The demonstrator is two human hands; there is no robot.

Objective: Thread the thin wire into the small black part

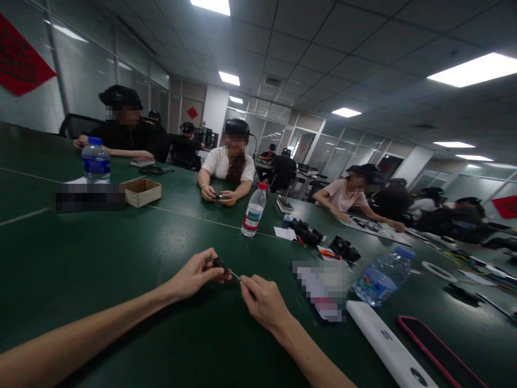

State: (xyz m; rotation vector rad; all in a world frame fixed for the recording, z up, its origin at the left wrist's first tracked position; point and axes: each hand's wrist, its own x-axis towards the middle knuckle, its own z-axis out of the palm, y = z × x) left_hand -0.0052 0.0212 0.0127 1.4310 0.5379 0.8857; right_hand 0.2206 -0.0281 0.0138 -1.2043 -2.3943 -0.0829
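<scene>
Above the green table, my left hand is closed around a small black piece. A thin metal rod sticks out of that piece toward the right; its exact kind is too small to tell. My right hand is closed in a pinch at the far end of the rod, thumb and forefinger together. Both hands are close together, with the rod bridging the short gap between them. The fingers partly hide the black piece and the rod's tip.
A red-capped bottle stands beyond my hands. To the right are a blue-capped bottle, a white power bank-like slab and a red-edged phone. An open cardboard box sits at left. Several people sit around the table.
</scene>
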